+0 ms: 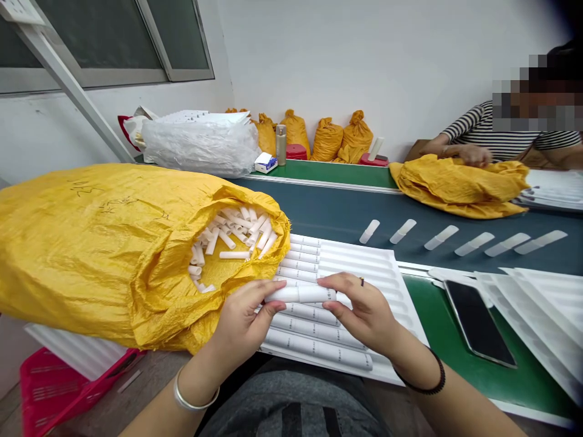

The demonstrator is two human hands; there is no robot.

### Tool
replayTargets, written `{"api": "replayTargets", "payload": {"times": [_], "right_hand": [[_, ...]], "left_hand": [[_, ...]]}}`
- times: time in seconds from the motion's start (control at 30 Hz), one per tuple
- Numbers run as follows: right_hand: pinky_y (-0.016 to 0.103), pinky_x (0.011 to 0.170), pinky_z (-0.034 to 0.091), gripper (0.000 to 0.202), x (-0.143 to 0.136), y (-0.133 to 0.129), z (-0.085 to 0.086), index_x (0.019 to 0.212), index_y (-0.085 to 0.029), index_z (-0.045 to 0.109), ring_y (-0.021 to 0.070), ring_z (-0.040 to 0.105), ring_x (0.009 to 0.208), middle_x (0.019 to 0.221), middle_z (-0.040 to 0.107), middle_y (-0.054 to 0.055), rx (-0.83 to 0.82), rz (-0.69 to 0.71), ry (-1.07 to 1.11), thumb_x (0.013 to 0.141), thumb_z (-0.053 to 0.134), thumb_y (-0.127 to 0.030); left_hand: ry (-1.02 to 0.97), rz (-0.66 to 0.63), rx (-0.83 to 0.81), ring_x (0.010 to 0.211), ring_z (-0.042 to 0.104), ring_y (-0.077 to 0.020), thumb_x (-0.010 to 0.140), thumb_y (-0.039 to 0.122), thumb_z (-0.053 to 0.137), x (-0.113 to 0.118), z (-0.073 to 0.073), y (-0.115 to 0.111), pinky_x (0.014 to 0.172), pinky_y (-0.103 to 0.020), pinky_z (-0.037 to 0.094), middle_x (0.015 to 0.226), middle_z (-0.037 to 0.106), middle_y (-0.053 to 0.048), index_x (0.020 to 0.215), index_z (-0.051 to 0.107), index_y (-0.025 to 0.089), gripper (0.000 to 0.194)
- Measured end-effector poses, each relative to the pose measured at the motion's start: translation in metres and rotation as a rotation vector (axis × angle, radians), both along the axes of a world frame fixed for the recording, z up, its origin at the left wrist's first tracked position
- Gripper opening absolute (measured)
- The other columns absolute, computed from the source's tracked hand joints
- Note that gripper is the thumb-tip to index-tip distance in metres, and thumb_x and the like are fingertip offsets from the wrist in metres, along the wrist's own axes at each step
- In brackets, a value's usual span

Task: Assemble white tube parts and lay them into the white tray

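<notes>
A person's two bare hands meet in the middle. The left hand (248, 309) pinches one end of a smooth white cylindrical tube (300, 294) between thumb and fingers; the right hand (362, 312), with a dark ring on one finger, pinches the other end. The tube lies level between them, a seam near its middle and small dark print towards the right hand.

Directly beneath the hands is a ribbed white plastic tray (364, 261). Printed white tubes (319, 346) lie side by side in its grooves, both nearer the body and beyond the hands; the grooves beyond the right hand are bare.

Just beside the left hand, a large yellow woven sack (91, 243) lies on its side, its mouth open towards the hands, showing many loose short white tubes (234, 237). To the right of the right hand, a black-screened smartphone (478, 321) rests on a green counter (421, 303), beside overlapping white plastic trays (537, 309).

Beyond the hands, six pale tubes (441, 237) stand in a row on a dark blue-grey strip (328, 209). Far right, a co-worker in a striped top has a hand (475, 156) at a crumpled yellow sack (460, 185).
</notes>
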State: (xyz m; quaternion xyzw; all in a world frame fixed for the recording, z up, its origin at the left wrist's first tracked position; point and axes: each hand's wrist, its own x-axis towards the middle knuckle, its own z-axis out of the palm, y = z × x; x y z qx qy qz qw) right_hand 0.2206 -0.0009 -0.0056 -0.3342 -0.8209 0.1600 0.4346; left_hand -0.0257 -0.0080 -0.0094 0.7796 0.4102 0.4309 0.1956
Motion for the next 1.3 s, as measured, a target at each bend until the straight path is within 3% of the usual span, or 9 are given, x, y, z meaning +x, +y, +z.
{"api": "replayTargets", "payload": {"times": [0.1, 0.2, 0.3, 0.4, 0.6, 0.8, 0.93, 1.13, 1.3], "right_hand": [[0.034, 0.081, 0.053, 0.027, -0.001, 0.012, -0.005, 0.116, -0.021, 0.06, 0.0209, 0.065, 0.093, 0.101, 0.069, 0.01, 0.033, 0.0, -0.202, 0.09, 0.058, -0.026], [0.039, 0.086, 0.049, 0.02, 0.001, 0.048, -0.018, 0.101, -0.019, 0.068, 0.0249, 0.063, 0.093, 0.095, 0.068, 0.011, -0.071, -0.197, -0.488, 0.086, 0.06, -0.029], [0.038, 0.089, 0.046, 0.024, 0.015, 0.102, -0.031, 0.104, -0.016, 0.066, 0.0262, 0.06, 0.098, 0.1, 0.066, 0.013, -0.232, -0.488, -0.577, 0.084, 0.057, -0.024], [0.035, 0.085, 0.046, 0.028, 0.039, 0.153, -0.041, 0.109, -0.011, 0.062, 0.0262, 0.06, 0.099, 0.105, 0.065, 0.016, -0.358, -0.7, -0.567, 0.087, 0.052, -0.023], [0.032, 0.072, 0.05, 0.028, 0.072, 0.196, -0.051, 0.095, -0.012, 0.064, 0.0165, 0.064, 0.078, 0.089, 0.068, 0.006, -0.676, -0.795, -0.636, 0.088, 0.06, -0.039], [0.031, 0.066, 0.046, 0.042, 0.057, 0.131, -0.041, 0.07, -0.014, 0.068, 0.0252, 0.066, 0.075, 0.075, 0.068, 0.014, -0.668, -0.576, -0.663, 0.092, 0.045, -0.041], [0.027, 0.066, 0.049, 0.012, 0.039, 0.049, -0.058, 0.065, -0.021, 0.067, 0.0201, 0.065, 0.071, 0.077, 0.069, 0.004, -0.636, -0.246, -0.655, 0.075, 0.068, -0.027], [0.038, 0.07, 0.054, 0.019, 0.034, 0.001, -0.071, 0.093, -0.015, 0.065, 0.0252, 0.064, 0.079, 0.089, 0.067, 0.011, -0.236, -0.353, -0.379, 0.076, 0.056, -0.015], [0.03, 0.066, 0.055, 0.027, 0.018, -0.008, -0.039, 0.115, -0.022, 0.062, 0.0177, 0.064, 0.076, 0.093, 0.067, 0.006, -0.364, -0.173, 0.087, 0.089, 0.057, -0.026]], "left_hand": [[0.057, -0.047, -0.008, 0.094, 0.068, -0.0179, 0.09, 0.026, 0.058, 0.002, -0.011, 0.002, 0.083, -0.028, 0.054, 0.101, 0.072, -0.007, 0.116, 0.063, 0.021, 0.027], [0.236, -0.064, -0.019, 0.112, 0.061, -0.0226, 0.09, 0.037, 0.057, -0.003, -0.019, 0.019, 0.095, -0.034, 0.051, 0.123, 0.064, -0.012, 0.135, 0.049, 0.017, 0.049], [0.411, 0.173, -0.055, 0.134, 0.041, -0.0259, 0.095, 0.039, 0.044, -0.026, -0.022, 0.054, 0.11, -0.041, 0.036, 0.144, 0.046, -0.016, 0.145, 0.034, 0.011, 0.058], [0.555, 0.455, -0.159, 0.129, 0.045, -0.0263, 0.093, 0.023, 0.033, -0.058, -0.032, 0.096, 0.111, -0.041, 0.034, 0.134, 0.054, -0.016, 0.135, 0.048, 0.01, 0.046], [0.665, 0.49, -0.314, 0.104, 0.058, -0.0337, 0.074, 0.017, 0.053, -0.083, -0.069, 0.139, 0.095, -0.047, 0.043, 0.102, 0.066, -0.017, 0.103, 0.071, 0.016, 0.034], [0.587, 0.451, -0.269, 0.107, 0.056, -0.0313, 0.079, 0.022, 0.054, -0.076, -0.057, 0.13, 0.097, -0.046, 0.042, 0.104, 0.064, -0.014, 0.104, 0.071, 0.018, 0.031], [0.426, 0.356, -0.145, 0.115, 0.054, -0.0226, 0.087, 0.03, 0.051, -0.058, -0.029, 0.106, 0.104, -0.035, 0.04, 0.117, 0.063, -0.008, 0.114, 0.064, 0.019, 0.032], [-0.389, 0.04, -0.306, 0.092, 0.064, -0.0178, 0.08, 0.031, 0.069, -0.007, -0.017, 0.052, 0.085, -0.032, 0.052, 0.098, 0.067, -0.004, 0.101, 0.059, 0.021, 0.026], [-0.927, -0.128, -0.536, 0.088, 0.064, -0.0119, 0.073, 0.021, 0.077, 0.027, -0.019, 0.021, 0.079, -0.025, 0.052, 0.095, 0.068, 0.001, 0.111, 0.047, 0.027, 0.049]]}}
